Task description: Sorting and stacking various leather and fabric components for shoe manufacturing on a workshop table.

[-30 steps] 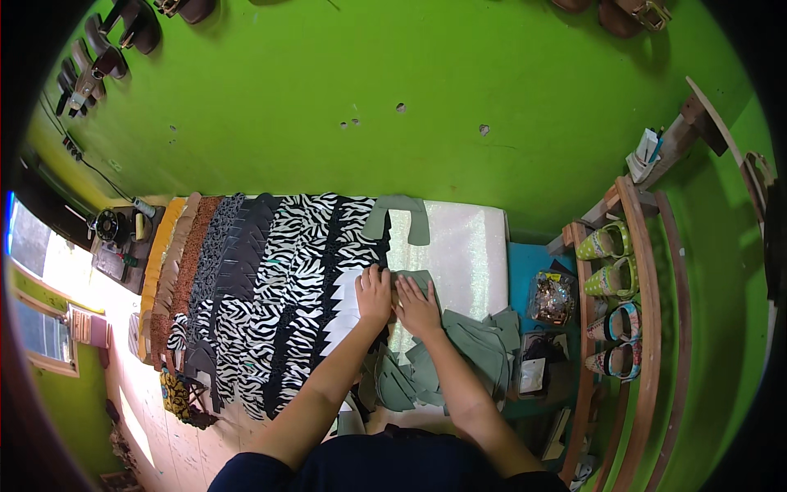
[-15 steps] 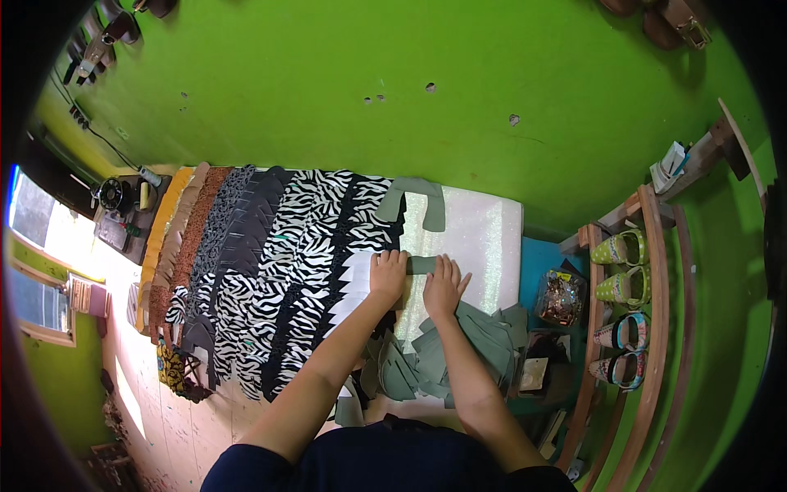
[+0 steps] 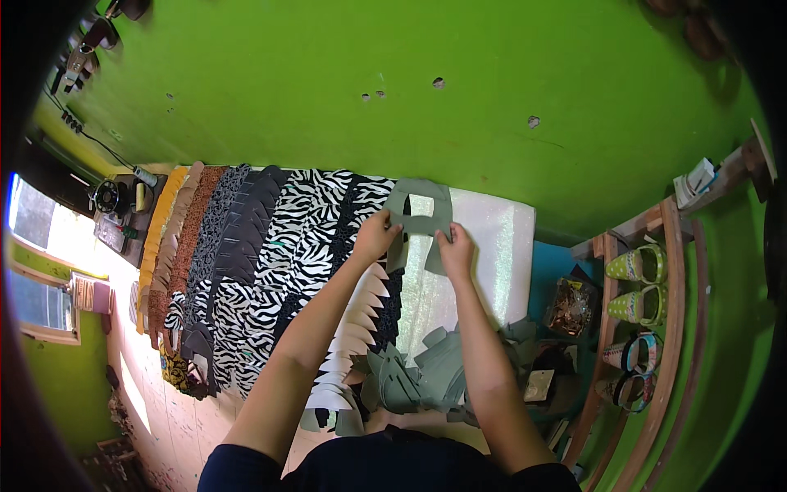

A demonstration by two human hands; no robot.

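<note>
My left hand (image 3: 377, 236) and my right hand (image 3: 456, 248) pinch the two sides of a grey-green U-shaped cut piece (image 3: 422, 224), fingers closed on it. It lies over part of another grey-green U-shaped piece (image 3: 420, 187) at the table's far edge, on the white glittery sheet (image 3: 488, 238). Just left of my left hand run overlapping rows of zebra-print pieces (image 3: 320, 217). Beneath my left forearm is a column of overlapping pale pieces (image 3: 357, 316). A loose heap of grey-green pieces (image 3: 443, 369) lies near me, partly hidden by my right forearm.
Yellow (image 3: 162, 238), brown (image 3: 202, 225) and dark grey (image 3: 246, 221) rows fill the left side. To the right are a clear plastic tub (image 3: 571, 306) and a wooden rack (image 3: 676, 271) with green dotted shoes (image 3: 635, 266). A green wall (image 3: 287, 82) stands behind the table.
Both hands have moved away from me with the grey-green piece, bringing it over the one at the far edge. The pale column under my left arm shows more fully.
</note>
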